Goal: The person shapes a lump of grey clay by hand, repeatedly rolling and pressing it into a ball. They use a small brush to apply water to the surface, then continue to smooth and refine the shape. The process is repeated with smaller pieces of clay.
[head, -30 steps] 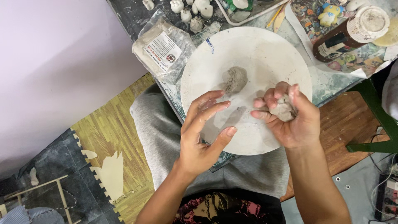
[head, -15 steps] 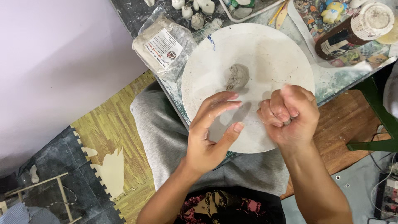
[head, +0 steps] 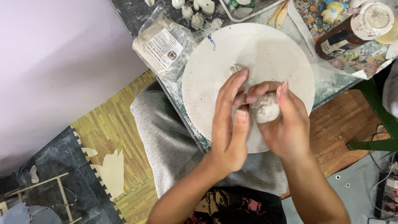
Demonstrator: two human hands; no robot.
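Clear plastic bag with white rectangular label sits at upper left of round white board. Our right hand has its grip clamped on grey clay lump above the board; left hand fingers extended, apart, touching it.

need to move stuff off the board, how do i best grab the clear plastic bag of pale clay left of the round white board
Grip the clear plastic bag of pale clay by its loose bunched top, probably from above: the block lies flat on the table, its near corner over the edge, and the slack film gathers there.
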